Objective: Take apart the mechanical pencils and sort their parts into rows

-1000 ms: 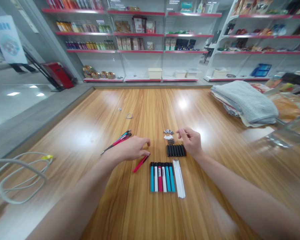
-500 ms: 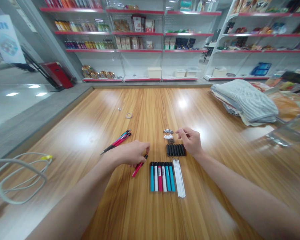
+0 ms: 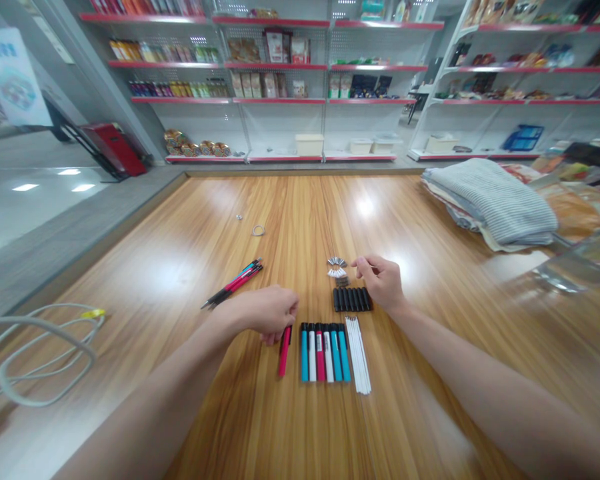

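My left hand [image 3: 266, 311] is closed on the top of a red pen barrel [image 3: 284, 351], which lies almost parallel to a row of several blue, white and red pen barrels [image 3: 325, 353]. Thin white refill tubes [image 3: 358, 355] lie right of that row. Above them sits a row of black pen grips [image 3: 352, 299]. My right hand [image 3: 381, 280] rests beside the grips with its fingertips pinched together near a small pile of silver and white pen parts [image 3: 337, 267]; what it pinches is too small to make out. Assembled pens [image 3: 235, 282] lie to the left.
The wooden table [image 3: 190, 227] carries a small ring [image 3: 259, 231], a white cable [image 3: 35, 353] at the left edge, and folded striped cloth [image 3: 495, 200] with packets at the right. Store shelves [image 3: 280, 100] stand behind.
My left hand has closed on the red pen barrel and swung it from a slant to nearly parallel with the row, closer to it. My right hand has barely moved.
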`<action>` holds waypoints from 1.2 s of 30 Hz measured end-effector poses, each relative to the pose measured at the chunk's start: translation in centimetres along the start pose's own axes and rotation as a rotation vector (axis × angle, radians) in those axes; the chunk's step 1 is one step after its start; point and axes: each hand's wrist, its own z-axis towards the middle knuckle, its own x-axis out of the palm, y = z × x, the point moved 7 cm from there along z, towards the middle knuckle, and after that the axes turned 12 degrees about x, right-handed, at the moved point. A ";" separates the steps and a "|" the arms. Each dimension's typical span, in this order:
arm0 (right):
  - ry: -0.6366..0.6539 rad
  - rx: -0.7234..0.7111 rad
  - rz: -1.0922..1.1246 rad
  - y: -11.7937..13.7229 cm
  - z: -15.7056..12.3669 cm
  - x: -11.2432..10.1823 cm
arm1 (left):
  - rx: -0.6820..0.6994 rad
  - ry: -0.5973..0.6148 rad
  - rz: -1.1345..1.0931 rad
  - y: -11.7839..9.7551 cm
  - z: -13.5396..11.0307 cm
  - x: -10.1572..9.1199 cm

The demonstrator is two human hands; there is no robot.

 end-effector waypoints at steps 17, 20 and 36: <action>0.004 0.003 -0.008 -0.1 0.1 0.1 | 0.008 -0.024 0.040 -1.7 0.5 0.3; 0.009 0.008 -0.010 -0.2 0.1 0.1 | -0.012 -0.038 0.057 -1.7 0.5 0.2; 0.004 0.021 -0.004 -0.1 0.1 0.0 | 0.006 -0.049 0.081 -1.8 0.7 0.1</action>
